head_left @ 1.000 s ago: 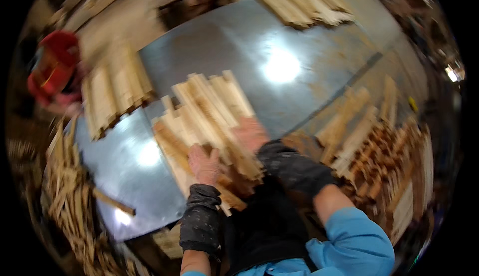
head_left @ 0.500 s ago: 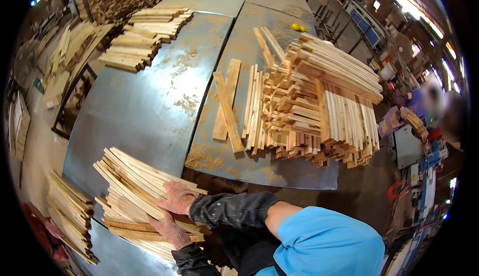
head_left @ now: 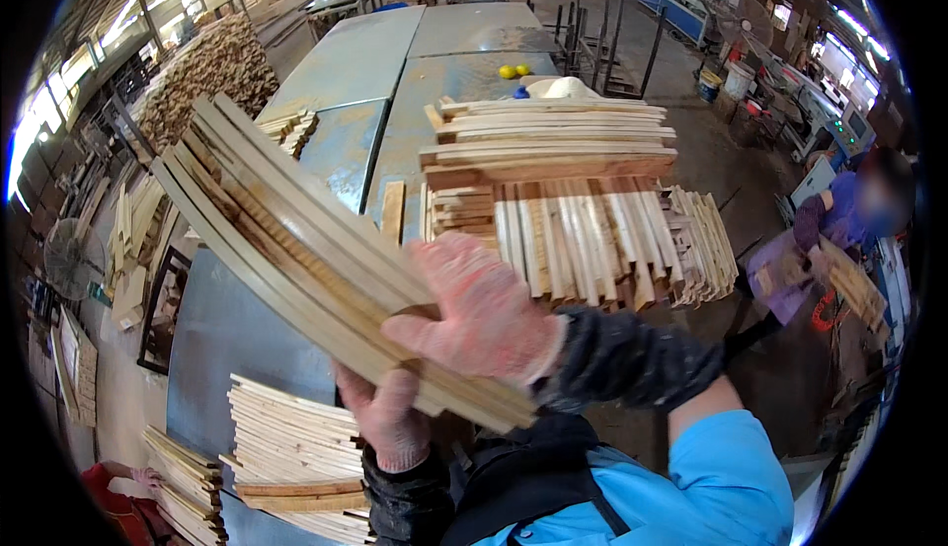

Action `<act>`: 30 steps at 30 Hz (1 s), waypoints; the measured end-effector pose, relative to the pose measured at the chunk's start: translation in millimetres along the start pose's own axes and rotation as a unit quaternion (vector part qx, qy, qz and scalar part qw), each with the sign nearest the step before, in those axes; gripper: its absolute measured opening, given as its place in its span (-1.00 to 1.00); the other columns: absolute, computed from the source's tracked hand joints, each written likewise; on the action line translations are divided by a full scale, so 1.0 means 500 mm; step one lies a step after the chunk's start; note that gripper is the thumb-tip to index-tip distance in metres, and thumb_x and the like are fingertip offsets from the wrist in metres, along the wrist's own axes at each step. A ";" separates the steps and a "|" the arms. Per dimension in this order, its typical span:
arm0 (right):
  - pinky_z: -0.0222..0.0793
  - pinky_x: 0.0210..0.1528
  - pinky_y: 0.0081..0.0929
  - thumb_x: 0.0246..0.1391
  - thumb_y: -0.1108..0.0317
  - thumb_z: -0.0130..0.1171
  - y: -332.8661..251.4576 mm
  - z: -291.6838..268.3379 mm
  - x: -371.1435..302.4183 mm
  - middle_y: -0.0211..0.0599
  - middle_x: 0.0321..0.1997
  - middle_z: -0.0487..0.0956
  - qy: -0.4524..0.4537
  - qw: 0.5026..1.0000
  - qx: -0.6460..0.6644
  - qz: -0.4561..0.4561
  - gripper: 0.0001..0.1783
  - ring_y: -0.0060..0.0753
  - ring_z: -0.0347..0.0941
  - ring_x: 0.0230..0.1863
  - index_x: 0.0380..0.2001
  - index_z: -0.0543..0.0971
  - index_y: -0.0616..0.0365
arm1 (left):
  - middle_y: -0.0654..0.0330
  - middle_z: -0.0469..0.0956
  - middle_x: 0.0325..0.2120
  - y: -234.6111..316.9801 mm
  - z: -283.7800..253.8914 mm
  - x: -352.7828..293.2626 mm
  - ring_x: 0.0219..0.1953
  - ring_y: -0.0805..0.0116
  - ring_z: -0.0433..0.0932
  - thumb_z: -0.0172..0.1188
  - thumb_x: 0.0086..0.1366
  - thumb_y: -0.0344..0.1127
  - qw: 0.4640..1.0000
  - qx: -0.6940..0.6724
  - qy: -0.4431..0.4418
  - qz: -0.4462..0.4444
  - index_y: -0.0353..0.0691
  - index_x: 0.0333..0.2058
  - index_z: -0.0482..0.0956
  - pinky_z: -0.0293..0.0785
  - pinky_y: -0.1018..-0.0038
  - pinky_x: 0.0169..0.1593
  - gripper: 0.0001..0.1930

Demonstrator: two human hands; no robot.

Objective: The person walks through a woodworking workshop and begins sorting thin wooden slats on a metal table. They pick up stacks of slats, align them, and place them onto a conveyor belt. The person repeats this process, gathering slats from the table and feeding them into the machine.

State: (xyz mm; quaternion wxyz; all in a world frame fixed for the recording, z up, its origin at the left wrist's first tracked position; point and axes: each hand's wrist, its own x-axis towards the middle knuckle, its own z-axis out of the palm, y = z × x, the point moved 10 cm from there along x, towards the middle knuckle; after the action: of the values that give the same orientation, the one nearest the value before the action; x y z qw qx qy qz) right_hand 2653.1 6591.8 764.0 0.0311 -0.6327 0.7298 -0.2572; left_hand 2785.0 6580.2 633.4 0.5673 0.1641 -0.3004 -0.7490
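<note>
Above the grey table [head_left: 222,334], your right hand [head_left: 484,309] clasps the slanted bundle of wooden strips [head_left: 296,225] from on top while your left hand [head_left: 390,418] grips its lower edge; squeeze evenly with both, lest a loose strip slide out.

I have the right hand [head_left: 484,304] gripping from above, its forearm [head_left: 632,356] slanting inward. My left hand [head_left: 391,420] cups lower down.
</note>
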 end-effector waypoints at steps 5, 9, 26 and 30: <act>0.55 0.09 -0.05 0.06 -0.01 0.48 0.156 -0.281 -0.045 0.10 -0.07 0.67 0.043 0.992 -0.082 -0.080 -0.28 0.15 0.62 -0.01 0.11 0.63 0.36 | 0.16 0.64 0.04 -0.180 0.301 -0.043 -0.04 0.37 0.64 0.45 0.27 -0.45 0.979 -0.004 -0.130 -0.159 -0.24 0.26 0.48 0.59 0.37 0.08 -0.41; 0.55 0.15 -0.12 0.17 0.01 0.44 0.377 -0.367 -0.060 0.12 -0.03 0.70 -0.056 0.997 -0.041 0.016 -0.39 0.09 0.64 0.08 0.05 0.68 0.34 | 0.16 0.58 0.10 -0.366 0.451 -0.110 0.04 0.34 0.63 0.40 0.41 -0.33 0.956 -0.049 -0.091 -0.273 -0.20 0.30 0.35 0.63 0.34 0.09 -0.43; 0.53 0.07 0.00 0.43 -0.19 0.04 0.721 -0.303 -0.103 0.10 -0.16 0.74 -0.222 0.966 -0.122 0.056 -0.38 0.21 0.67 -0.04 -0.20 0.78 0.17 | -0.15 0.65 0.06 -0.600 0.484 -0.171 0.01 -0.03 0.74 -0.09 0.64 0.24 0.779 -0.056 -0.174 -0.600 -0.39 0.25 0.36 0.73 0.02 0.15 -0.31; 0.53 0.12 0.02 0.44 -0.17 0.01 0.723 -0.318 -0.090 0.02 -0.05 0.75 -0.227 0.942 -0.248 0.024 -0.41 0.15 0.67 0.03 0.03 0.72 0.11 | -0.12 0.66 0.03 -0.626 0.519 -0.147 -0.01 0.01 0.76 -0.16 0.69 0.12 0.774 -0.082 -0.144 -0.611 -0.33 0.27 0.32 0.75 0.03 0.13 -0.42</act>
State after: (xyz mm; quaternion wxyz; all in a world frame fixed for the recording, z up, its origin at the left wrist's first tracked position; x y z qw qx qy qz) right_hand 2275.0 6712.0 739.1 0.0446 -0.6441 0.7591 0.0828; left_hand 2419.7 6773.2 626.0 -0.0490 0.1557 -0.1524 -0.9747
